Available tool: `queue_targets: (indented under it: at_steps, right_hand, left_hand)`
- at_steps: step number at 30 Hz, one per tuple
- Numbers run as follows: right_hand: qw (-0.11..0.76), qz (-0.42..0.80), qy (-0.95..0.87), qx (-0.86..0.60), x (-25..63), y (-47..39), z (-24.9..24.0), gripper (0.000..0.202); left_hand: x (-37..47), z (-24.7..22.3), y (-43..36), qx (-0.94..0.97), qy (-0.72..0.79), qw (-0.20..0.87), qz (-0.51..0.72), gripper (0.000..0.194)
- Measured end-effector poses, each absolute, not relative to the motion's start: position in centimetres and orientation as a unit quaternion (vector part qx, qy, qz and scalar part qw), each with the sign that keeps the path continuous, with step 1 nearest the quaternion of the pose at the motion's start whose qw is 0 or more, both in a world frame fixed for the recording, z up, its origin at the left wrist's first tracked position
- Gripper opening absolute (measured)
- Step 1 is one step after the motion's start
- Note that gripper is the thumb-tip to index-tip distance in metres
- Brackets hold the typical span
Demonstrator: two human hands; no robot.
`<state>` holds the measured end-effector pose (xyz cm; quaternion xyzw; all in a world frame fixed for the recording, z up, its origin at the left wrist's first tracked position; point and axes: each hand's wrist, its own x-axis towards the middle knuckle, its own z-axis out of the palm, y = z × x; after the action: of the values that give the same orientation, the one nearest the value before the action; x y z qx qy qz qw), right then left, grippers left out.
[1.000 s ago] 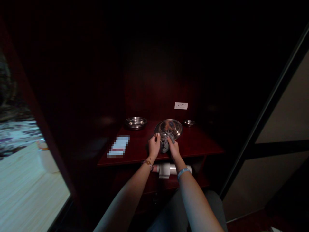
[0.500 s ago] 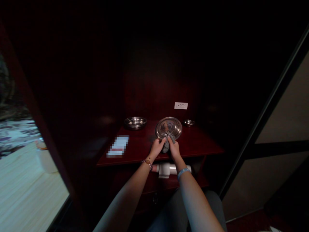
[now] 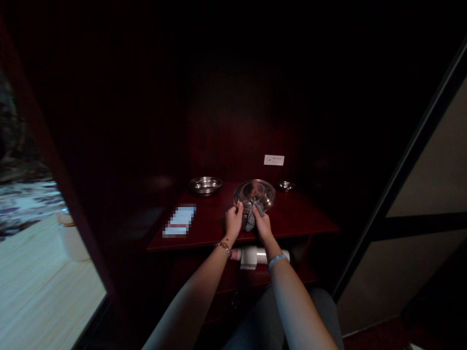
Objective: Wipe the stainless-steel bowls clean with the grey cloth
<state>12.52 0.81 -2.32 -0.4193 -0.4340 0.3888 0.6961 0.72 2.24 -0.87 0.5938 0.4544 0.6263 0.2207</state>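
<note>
A round, shiny steel plate [image 3: 268, 190] is tilted above the dark red shelf. My left hand [image 3: 233, 219] is closed on its lower left rim, thumb on top. A crumpled grey cloth [image 3: 249, 221] is pinched in my right hand [image 3: 262, 224], its folds lying against the front edge of the plate and hanging below it. Left of the plate, a wide steel bowl or basin [image 3: 205, 185] rests on the shelf. Beyond the plate to the right sits a small steel bowl [image 3: 286, 186].
The shelf [image 3: 302, 218] ends at a front edge below my hands. A blurred-out pale flat item [image 3: 179, 221] lies at its left. Underneath is a white cylinder [image 3: 262, 254] on a lower shelf. The back wall has a white socket [image 3: 274, 160]. A light wooden tabletop [image 3: 44, 277] stands at left.
My left hand has shifted slightly left, from beside the cloth to the plate's rim. The plate has tipped a little flatter and lower. My right hand keeps the cloth.
</note>
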Motion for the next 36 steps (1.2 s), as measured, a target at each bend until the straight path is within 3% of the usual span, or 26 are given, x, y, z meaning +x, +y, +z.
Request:
queue_targets:
  at_steps: [5, 13, 36]
  right_hand:
    - [0.691, 0.373, -0.445, -0.431, 12.6, 0.6, -2.2, 0.054]
    - [0.694, 0.353, -0.441, -0.447, 12.8, 0.7, -2.3, 0.052]
    - [0.690, 0.370, -0.440, -0.439, 12.7, 0.9, -2.5, 0.051]
  left_hand:
    - [0.6, -0.8, 2.0, 0.594, 0.456, 0.217, 0.626, 0.051]
    - [1.2, -1.6, 3.4, 0.647, 0.410, 0.328, 0.553, 0.043]
    - [0.8, -0.6, 1.9, 0.565, 0.440, 0.279, 0.640, 0.049]
